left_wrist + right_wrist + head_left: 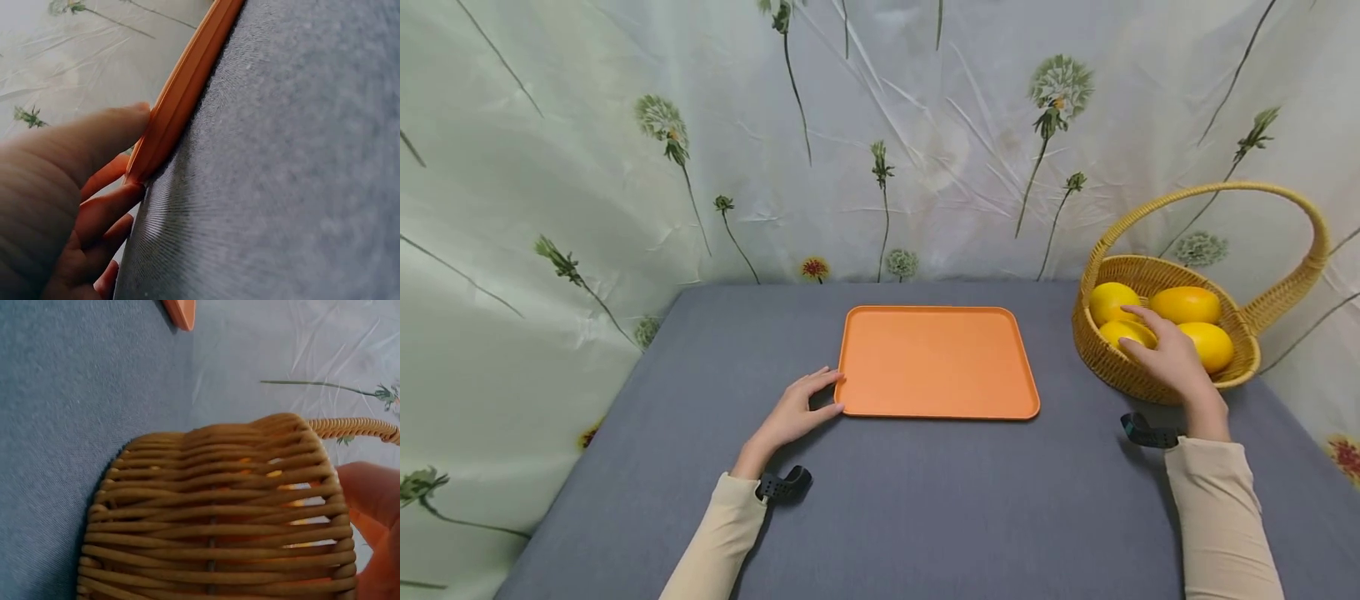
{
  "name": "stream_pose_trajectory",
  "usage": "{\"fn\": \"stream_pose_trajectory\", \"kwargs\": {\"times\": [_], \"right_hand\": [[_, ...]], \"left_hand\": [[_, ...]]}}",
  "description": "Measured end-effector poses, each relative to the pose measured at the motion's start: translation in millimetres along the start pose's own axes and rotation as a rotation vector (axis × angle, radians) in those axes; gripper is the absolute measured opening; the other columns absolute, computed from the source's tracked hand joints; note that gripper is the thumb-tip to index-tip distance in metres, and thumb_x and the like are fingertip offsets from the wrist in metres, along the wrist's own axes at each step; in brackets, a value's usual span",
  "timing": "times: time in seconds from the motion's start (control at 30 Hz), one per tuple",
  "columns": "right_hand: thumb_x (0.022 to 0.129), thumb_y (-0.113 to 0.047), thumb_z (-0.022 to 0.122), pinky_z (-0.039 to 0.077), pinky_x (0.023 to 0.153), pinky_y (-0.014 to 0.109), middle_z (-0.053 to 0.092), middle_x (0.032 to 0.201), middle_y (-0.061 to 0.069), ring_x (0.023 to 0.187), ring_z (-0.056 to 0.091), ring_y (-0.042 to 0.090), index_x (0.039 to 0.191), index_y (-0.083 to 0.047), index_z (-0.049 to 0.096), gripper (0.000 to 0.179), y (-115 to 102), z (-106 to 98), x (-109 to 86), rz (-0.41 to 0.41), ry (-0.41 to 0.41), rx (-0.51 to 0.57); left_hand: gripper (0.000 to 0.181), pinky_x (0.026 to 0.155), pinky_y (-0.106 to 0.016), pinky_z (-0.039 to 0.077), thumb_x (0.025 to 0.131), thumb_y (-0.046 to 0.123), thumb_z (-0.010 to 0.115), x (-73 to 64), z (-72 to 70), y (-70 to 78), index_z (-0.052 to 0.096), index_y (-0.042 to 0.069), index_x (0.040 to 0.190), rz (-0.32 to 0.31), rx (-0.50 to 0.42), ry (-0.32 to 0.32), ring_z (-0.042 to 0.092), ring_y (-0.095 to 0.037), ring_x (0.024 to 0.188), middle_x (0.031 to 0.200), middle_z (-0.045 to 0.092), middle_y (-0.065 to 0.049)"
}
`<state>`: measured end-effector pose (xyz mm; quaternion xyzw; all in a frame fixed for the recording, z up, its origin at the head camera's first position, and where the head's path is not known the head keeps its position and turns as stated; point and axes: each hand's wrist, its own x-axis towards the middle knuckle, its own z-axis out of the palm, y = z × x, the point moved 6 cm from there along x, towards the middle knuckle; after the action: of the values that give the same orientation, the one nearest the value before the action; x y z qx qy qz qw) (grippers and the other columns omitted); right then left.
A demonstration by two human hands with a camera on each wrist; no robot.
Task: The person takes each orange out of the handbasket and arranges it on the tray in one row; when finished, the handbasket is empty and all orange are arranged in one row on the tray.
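Observation:
An orange tray [936, 362] lies flat on the table. My left hand [795, 410] touches its left edge near the front corner; in the left wrist view, the thumb [119, 128] and fingertips meet the tray's side [181, 94]. On the right stands a wicker basket [1120, 375] with several smooth yellow fruits inside. My right hand [1172, 354] is over the basket, thumb and fingers spread about the front-left yellow fruit [1126, 332]. Whether they touch it cannot be told. In the right wrist view the basket's woven wall [212, 519] hides the fruit and most of the hand.
The basket's tall handle [1210, 190] arches above the fruits, behind my right hand. A grey-blue cloth [925, 500] covers the table. Behind it hangs a pale curtain [955, 158] with dandelion prints. Each wrist wears a black band [786, 485].

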<state>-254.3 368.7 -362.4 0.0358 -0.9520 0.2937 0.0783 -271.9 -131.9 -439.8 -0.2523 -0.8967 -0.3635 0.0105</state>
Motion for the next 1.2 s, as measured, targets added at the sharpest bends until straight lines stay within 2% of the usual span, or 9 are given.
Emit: {"fn": "stream_pose_trajectory", "kwargs": {"times": [0.23,0.43,0.5,0.63,0.7,0.87,1.07,1.2], "right_hand": [[0.097,-0.023,0.050,0.029,0.093,0.067,0.037,0.138,0.038,0.123,0.034,0.056,0.141,0.002,0.038,0.052,5,7,6.2,-0.045,-0.130,0.023],[0.096,-0.020,0.053,0.033,0.092,0.062,0.043,0.133,0.039,0.119,0.041,0.051,0.135,0.007,0.044,0.048,6,11,12.1,-0.098,-0.163,0.011],[0.096,-0.023,0.051,0.033,0.091,0.061,0.040,0.135,0.039,0.119,0.040,0.052,0.138,0.006,0.040,0.052,8,11,13.1,-0.076,-0.202,0.016],[0.097,-0.030,0.048,0.030,0.093,0.063,0.024,0.144,0.038,0.124,0.031,0.052,0.145,0.002,0.026,0.062,19,10,9.9,0.021,-0.302,0.048],[0.097,-0.031,0.048,0.030,0.093,0.063,0.020,0.146,0.038,0.125,0.028,0.053,0.146,0.001,0.022,0.064,23,8,7.6,0.051,-0.322,0.055],[0.095,-0.038,0.050,0.031,0.091,0.061,0.022,0.144,0.039,0.120,0.032,0.051,0.147,-0.003,0.024,0.068,23,4,4.7,0.113,-0.284,0.058],[0.092,-0.047,0.051,0.031,0.088,0.061,0.025,0.144,0.038,0.116,0.034,0.053,0.148,-0.007,0.024,0.074,21,1,4.7,0.187,-0.190,0.028],[0.091,-0.046,0.053,0.031,0.088,0.057,0.023,0.145,0.037,0.117,0.033,0.051,0.149,-0.009,0.022,0.076,22,-2,2.5,0.224,-0.111,0.090]], "left_hand": [[0.052,0.108,-0.057,0.031,0.084,0.022,0.069,-0.6,-2.0,1.7,0.054,0.006,0.132,0.020,-0.008,-0.012,0.039,-0.037,0.136,0.137,0.053,-0.017],[0.053,0.109,-0.057,0.031,0.085,0.023,0.068,-2.5,-4.2,0.9,0.053,0.007,0.133,0.011,-0.005,-0.012,0.038,-0.036,0.136,0.138,0.052,-0.016],[0.053,0.109,-0.057,0.030,0.085,0.023,0.069,-2.8,-4.4,0.2,0.053,0.007,0.133,0.003,-0.010,-0.007,0.038,-0.036,0.137,0.139,0.052,-0.016],[0.053,0.108,-0.057,0.031,0.085,0.024,0.068,-2.1,-2.5,0.5,0.053,0.007,0.133,0.010,0.001,-0.003,0.038,-0.036,0.137,0.139,0.052,-0.015],[0.053,0.108,-0.057,0.031,0.085,0.024,0.068,-1.2,-1.3,1.0,0.053,0.008,0.133,0.016,0.004,-0.007,0.038,-0.036,0.137,0.139,0.052,-0.015],[0.053,0.108,-0.057,0.031,0.084,0.023,0.069,0.1,-0.3,1.7,0.054,0.008,0.133,0.015,0.002,0.001,0.038,-0.035,0.137,0.139,0.052,-0.015],[0.053,0.107,-0.059,0.032,0.083,0.022,0.070,0.9,-1.2,2.8,0.054,0.006,0.132,0.025,0.008,0.010,0.039,-0.038,0.135,0.138,0.053,-0.016],[0.054,0.107,-0.059,0.031,0.083,0.022,0.070,0.8,0.2,1.2,0.054,0.006,0.132,0.021,0.017,0.013,0.040,-0.038,0.135,0.137,0.053,-0.016]]}}
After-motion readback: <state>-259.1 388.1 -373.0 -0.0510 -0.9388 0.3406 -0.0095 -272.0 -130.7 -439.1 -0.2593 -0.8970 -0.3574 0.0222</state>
